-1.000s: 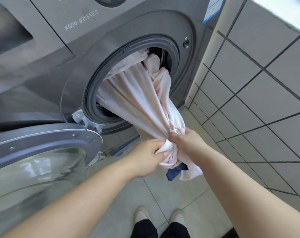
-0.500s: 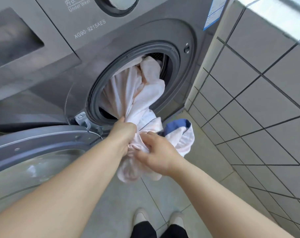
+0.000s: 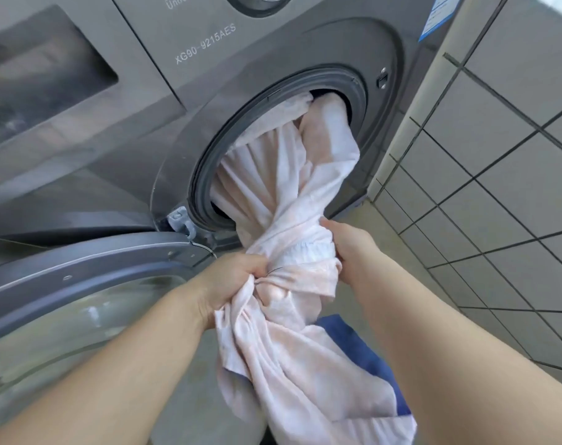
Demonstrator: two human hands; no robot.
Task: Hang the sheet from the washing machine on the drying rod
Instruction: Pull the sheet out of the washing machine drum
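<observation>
Grey front-loading washing machine at far left and centre, model lettering visible above the round opening. Door swung open to the near left, glass window facing up. Pale pink sheet partly out of the drum: upper part still inside the opening and draped over its lower rim, twisted into a thick rope running down and toward the near right, lower part hanging loose at near centre. Dark blue edge of cloth showing behind the hanging part; cannot tell whether part of the same sheet or a separate item. Left hand at centre, fingers curled tight round a bunched fold of the sheet, just near of the door hinge. Right hand just to the right, fingers wrapped round the gathered roll of the sheet from the right side, thumb on top. Both forearms bare, reaching in from the near edge. Grey tiled wall with dark grout lines at right, tiled floor below. Blue-and-white label at the machine's top right corner.
</observation>
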